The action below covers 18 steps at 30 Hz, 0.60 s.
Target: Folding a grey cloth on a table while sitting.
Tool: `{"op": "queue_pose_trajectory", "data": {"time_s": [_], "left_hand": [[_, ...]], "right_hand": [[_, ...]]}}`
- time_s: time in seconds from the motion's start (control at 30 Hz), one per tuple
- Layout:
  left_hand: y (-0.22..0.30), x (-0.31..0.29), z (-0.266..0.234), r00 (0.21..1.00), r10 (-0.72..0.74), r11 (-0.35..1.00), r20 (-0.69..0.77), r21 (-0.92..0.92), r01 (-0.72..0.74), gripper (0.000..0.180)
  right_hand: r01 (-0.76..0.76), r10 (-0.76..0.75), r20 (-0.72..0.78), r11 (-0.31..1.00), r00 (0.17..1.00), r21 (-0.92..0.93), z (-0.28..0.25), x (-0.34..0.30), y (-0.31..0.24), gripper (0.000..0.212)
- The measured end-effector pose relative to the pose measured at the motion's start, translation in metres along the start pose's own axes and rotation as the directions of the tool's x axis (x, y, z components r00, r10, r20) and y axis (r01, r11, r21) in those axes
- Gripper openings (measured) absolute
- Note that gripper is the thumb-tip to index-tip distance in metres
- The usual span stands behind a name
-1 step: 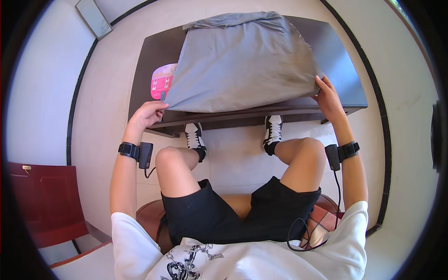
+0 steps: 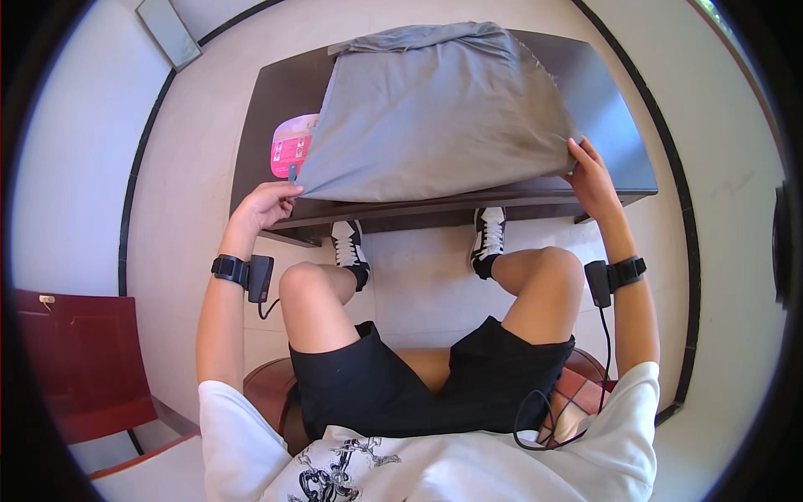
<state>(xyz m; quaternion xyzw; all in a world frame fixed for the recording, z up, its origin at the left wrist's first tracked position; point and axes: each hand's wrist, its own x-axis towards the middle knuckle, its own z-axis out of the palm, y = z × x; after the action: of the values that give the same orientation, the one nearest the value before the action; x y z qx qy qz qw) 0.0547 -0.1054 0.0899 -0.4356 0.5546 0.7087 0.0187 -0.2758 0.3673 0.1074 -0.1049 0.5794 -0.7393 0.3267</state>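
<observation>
A grey cloth (image 2: 443, 117) is spread across the dark table (image 2: 276, 88), its far edge bunched in folds and its near edge stretched between my hands. My left hand (image 2: 269, 206) pinches the near left corner between thumb and fingers, just off the table's front edge. A small dark tab (image 2: 293, 172) shows beside that corner. At the near right corner, my right hand (image 2: 592, 182) is closed on the cloth, thumb on top and the other fingers partly hidden beneath. What lies under the cloth cannot be seen.
A pink printed fan-like card (image 2: 289, 149) lies on the table, partly covered by the cloth's left side. My knees and shoes sit below the front edge. Each wrist wears a black strapped device (image 2: 261, 278) with a cable. A red panel (image 2: 84, 364) stands at lower left.
My right hand has shifted very slightly to the right with its corner of the cloth. The left hand has hardly moved.
</observation>
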Motion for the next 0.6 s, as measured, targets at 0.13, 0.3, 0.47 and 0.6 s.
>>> {"op": "queue_pose_trajectory", "data": {"time_s": [0.13, 0.3, 0.47, 0.6], "left_hand": [[0.005, -0.023, 0.006, 0.993, -0.036, 0.994, 0.114, -0.099, 0.047, 0.013], [-0.001, -0.043, 0.024, 0.986, 0.166, 0.981, 0.016, -0.104, -0.163, 0.016], [-0.007, -0.036, 0.016, 0.927, 0.375, 0.923, -0.008, -0.091, -0.374, 0.018], [-0.009, -0.053, 0.025, 0.797, 0.593, 0.737, 0.115, 0.32, -0.595, 0.036]], "right_hand": [[-0.009, 0.01, 0.017, 0.995, 1.0, -0.098, -0.011, -0.022, -0.01, 0.048], [0.042, -0.023, 0.046, 0.875, 0.999, -0.483, -0.024, -0.043, -0.008, 0.07], [-0.111, 0.013, -0.153, 0.75, 0.988, -0.652, -0.037, -0.045, -0.002, 0.062], [-0.213, 0.105, -0.262, 0.879, 0.959, -0.427, -0.042, -0.05, -0.002, 0.047]]}}
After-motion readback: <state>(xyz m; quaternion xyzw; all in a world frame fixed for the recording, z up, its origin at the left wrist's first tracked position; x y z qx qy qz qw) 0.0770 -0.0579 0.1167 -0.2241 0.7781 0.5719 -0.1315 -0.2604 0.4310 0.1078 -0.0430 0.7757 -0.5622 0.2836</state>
